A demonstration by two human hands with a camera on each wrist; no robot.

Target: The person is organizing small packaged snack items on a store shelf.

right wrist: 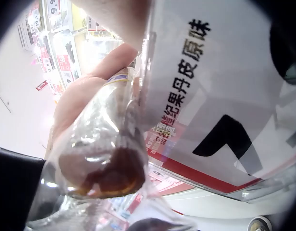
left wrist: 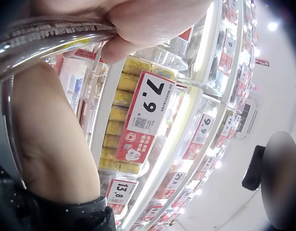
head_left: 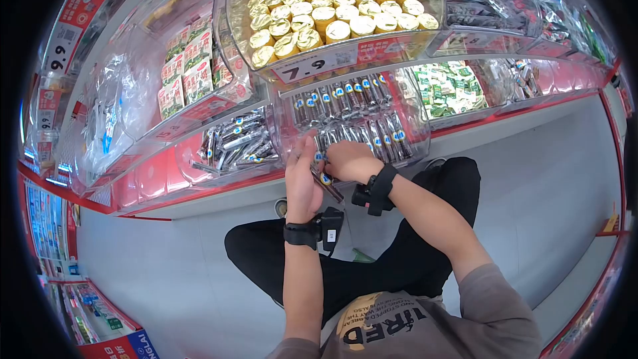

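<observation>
A dark wrapped stick [head_left: 330, 187] slants down between the two hands; its clear wrapper [left wrist: 51, 41] crosses above the left palm in the left wrist view, and its end [right wrist: 104, 166] looms close in the right wrist view. The left hand [head_left: 303, 185] is raised beside the stick, palm toward it; whether its fingers grip the stick is hidden. With fingers curled, the right hand [head_left: 352, 161] pinches the stick near its upper part. Behind both hands, a clear bin holds rows of similar sticks [head_left: 382, 134] with blue and yellow labels.
Gold-topped rolls [head_left: 345, 10] fill the bin above, which carries a 7.9 price sign [head_left: 318, 65]. Loose sticks [head_left: 239, 139] lie in the bin to the left, and green-white packets [head_left: 450, 90] to the right. Crossed legs in black trousers [head_left: 266, 249] are below the hands.
</observation>
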